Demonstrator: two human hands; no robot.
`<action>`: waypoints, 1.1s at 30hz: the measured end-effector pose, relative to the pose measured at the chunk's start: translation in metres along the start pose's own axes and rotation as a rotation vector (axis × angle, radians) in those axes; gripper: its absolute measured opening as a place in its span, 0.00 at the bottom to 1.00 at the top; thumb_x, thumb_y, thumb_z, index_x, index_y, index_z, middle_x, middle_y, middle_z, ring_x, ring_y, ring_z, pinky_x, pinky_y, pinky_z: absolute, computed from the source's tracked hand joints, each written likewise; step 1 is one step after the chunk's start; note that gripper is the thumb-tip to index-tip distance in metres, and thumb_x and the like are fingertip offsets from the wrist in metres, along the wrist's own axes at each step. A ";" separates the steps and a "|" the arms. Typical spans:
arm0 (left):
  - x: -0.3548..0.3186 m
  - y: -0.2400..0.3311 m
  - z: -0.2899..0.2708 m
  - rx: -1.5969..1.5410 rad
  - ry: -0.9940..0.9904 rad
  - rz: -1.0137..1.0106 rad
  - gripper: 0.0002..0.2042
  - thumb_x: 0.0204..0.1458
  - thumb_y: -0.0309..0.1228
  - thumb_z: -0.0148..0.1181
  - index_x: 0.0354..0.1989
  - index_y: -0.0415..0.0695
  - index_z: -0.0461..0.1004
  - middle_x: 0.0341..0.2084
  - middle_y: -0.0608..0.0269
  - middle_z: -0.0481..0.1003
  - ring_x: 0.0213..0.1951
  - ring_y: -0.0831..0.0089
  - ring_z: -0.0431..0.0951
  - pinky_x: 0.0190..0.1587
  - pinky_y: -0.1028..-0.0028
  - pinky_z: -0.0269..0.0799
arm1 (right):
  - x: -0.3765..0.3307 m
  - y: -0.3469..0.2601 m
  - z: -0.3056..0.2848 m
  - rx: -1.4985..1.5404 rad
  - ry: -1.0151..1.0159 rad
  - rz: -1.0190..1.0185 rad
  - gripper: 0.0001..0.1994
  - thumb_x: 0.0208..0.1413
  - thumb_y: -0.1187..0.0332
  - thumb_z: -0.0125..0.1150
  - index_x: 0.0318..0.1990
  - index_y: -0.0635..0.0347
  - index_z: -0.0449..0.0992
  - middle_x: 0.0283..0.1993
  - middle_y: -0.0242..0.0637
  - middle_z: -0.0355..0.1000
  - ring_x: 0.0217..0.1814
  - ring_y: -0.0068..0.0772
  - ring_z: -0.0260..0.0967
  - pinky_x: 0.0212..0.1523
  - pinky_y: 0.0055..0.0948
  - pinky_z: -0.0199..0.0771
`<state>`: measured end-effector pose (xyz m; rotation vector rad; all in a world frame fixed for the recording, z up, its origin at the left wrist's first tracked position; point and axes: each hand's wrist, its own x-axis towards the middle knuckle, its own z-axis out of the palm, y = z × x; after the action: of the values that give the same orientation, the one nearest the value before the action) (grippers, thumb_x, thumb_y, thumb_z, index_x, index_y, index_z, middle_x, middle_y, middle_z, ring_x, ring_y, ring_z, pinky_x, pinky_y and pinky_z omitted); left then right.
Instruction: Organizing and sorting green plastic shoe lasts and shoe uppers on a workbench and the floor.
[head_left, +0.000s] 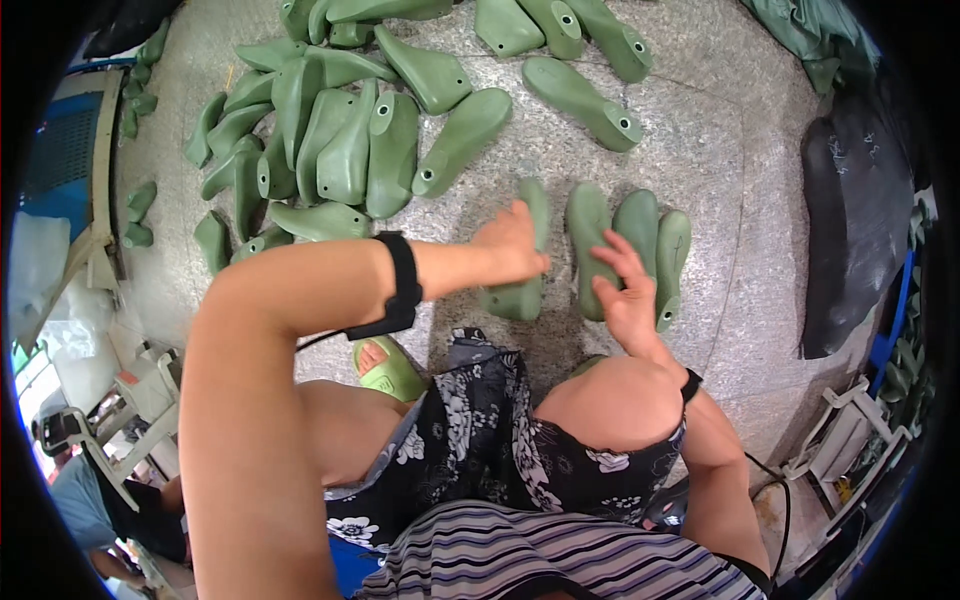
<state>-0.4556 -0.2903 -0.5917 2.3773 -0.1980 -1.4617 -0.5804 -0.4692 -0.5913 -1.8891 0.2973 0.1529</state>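
The floor [700, 170] is speckled grey stone, strewn with green shoe lasts; a big heap [330, 140] lies at upper left. The left hand [512, 245] grips one last [525, 270] lying on the floor. The right hand [625, 295] rests open-fingered on a row of three lasts [640, 230] just beside it. Dark sheets [855, 220] lie at right.

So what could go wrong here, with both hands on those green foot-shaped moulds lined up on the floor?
The left hand rests on one green foot-shaped mould and the right hand on the neighbouring row of moulds; a careless push might knock that row askew. The loose heap of moulds lies close behind and could get mixed in. The foot in a green sandal sits nearby and might get bumped.
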 end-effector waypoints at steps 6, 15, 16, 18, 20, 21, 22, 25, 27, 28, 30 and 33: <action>-0.010 0.002 0.053 -0.049 0.076 0.007 0.41 0.44 0.36 0.62 0.62 0.28 0.46 0.56 0.33 0.60 0.56 0.42 0.67 0.56 0.58 0.67 | -0.006 0.025 0.030 -0.434 -0.182 -0.248 0.20 0.49 0.82 0.52 0.51 0.58 0.73 0.64 0.50 0.60 0.68 0.55 0.55 0.67 0.43 0.56; -0.004 -0.063 -0.090 0.458 0.848 0.531 0.25 0.45 0.33 0.60 0.51 0.34 0.65 0.47 0.35 0.70 0.49 0.42 0.72 0.51 0.54 0.69 | 0.173 -0.034 -0.031 -0.824 0.234 -0.639 0.26 0.53 0.72 0.57 0.60 0.66 0.60 0.59 0.61 0.61 0.60 0.62 0.60 0.57 0.47 0.65; 0.004 -0.073 -0.099 0.394 0.648 0.353 0.24 0.46 0.34 0.60 0.50 0.33 0.64 0.42 0.35 0.72 0.46 0.41 0.74 0.49 0.54 0.70 | 0.192 -0.032 -0.024 -0.891 0.250 -0.611 0.22 0.54 0.70 0.57 0.57 0.67 0.63 0.57 0.63 0.63 0.57 0.62 0.64 0.54 0.47 0.68; 0.014 -0.088 -0.093 0.321 0.444 0.158 0.24 0.47 0.35 0.60 0.49 0.32 0.63 0.38 0.36 0.75 0.42 0.40 0.76 0.47 0.53 0.72 | 0.210 -0.035 -0.007 -0.951 0.053 -0.388 0.18 0.55 0.68 0.56 0.51 0.67 0.66 0.50 0.62 0.68 0.52 0.61 0.67 0.50 0.48 0.70; 0.027 -0.081 -0.079 0.238 0.458 0.044 0.25 0.49 0.38 0.60 0.47 0.30 0.62 0.37 0.36 0.75 0.41 0.40 0.77 0.47 0.55 0.73 | 0.217 -0.041 0.009 -1.001 -0.154 -0.186 0.15 0.56 0.66 0.55 0.46 0.68 0.68 0.44 0.62 0.72 0.47 0.60 0.71 0.46 0.49 0.72; 0.031 -0.071 -0.072 0.163 0.468 0.059 0.27 0.49 0.39 0.61 0.47 0.28 0.62 0.37 0.35 0.75 0.42 0.42 0.77 0.47 0.56 0.74 | 0.216 -0.039 0.013 -0.995 -0.133 -0.224 0.13 0.57 0.64 0.55 0.42 0.67 0.69 0.38 0.59 0.74 0.41 0.60 0.73 0.43 0.51 0.73; 0.032 -0.056 -0.061 0.086 0.474 0.080 0.28 0.49 0.40 0.61 0.47 0.27 0.61 0.37 0.34 0.75 0.42 0.44 0.77 0.48 0.57 0.74 | 0.211 -0.038 0.015 -0.994 -0.110 -0.258 0.13 0.57 0.62 0.54 0.38 0.66 0.69 0.32 0.57 0.75 0.36 0.60 0.74 0.40 0.52 0.74; 0.032 -0.020 -0.043 -0.071 0.402 0.116 0.32 0.49 0.41 0.61 0.50 0.24 0.58 0.38 0.33 0.74 0.44 0.45 0.77 0.48 0.58 0.74 | 0.202 -0.044 0.044 -1.003 -0.110 -0.247 0.14 0.57 0.62 0.54 0.40 0.67 0.69 0.29 0.56 0.75 0.35 0.61 0.74 0.39 0.53 0.73; 0.030 -0.014 -0.041 -0.129 0.287 0.210 0.37 0.49 0.40 0.60 0.55 0.20 0.52 0.40 0.31 0.73 0.46 0.44 0.76 0.49 0.59 0.73 | 0.199 -0.047 0.053 -1.017 -0.142 -0.247 0.15 0.57 0.61 0.54 0.43 0.66 0.68 0.29 0.56 0.75 0.34 0.62 0.74 0.38 0.53 0.73; 0.022 -0.012 -0.043 -0.159 0.206 0.283 0.40 0.49 0.39 0.59 0.58 0.17 0.47 0.40 0.29 0.72 0.47 0.45 0.75 0.51 0.60 0.72 | 0.197 -0.046 0.052 -1.034 -0.168 -0.230 0.17 0.56 0.61 0.54 0.45 0.66 0.68 0.28 0.57 0.75 0.33 0.63 0.73 0.38 0.53 0.73; 0.008 -0.034 -0.051 -0.169 0.191 0.336 0.35 0.48 0.33 0.56 0.61 0.22 0.51 0.45 0.32 0.71 0.51 0.48 0.73 0.52 0.61 0.70 | 0.191 -0.045 0.042 -1.017 -0.191 -0.172 0.20 0.57 0.62 0.54 0.52 0.66 0.66 0.34 0.57 0.75 0.38 0.62 0.73 0.40 0.51 0.73; -0.001 -0.082 -0.077 0.089 0.386 0.618 0.23 0.42 0.25 0.55 0.51 0.35 0.69 0.47 0.46 0.72 0.50 0.49 0.72 0.53 0.62 0.69 | 0.183 -0.047 0.025 -0.818 -0.015 -0.476 0.18 0.57 0.65 0.54 0.52 0.65 0.67 0.47 0.55 0.71 0.47 0.57 0.70 0.45 0.45 0.71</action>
<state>-0.3925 -0.1968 -0.5890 2.3057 -0.8208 -0.7135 -0.3909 -0.4554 -0.6030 -2.7043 -0.2832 -0.0495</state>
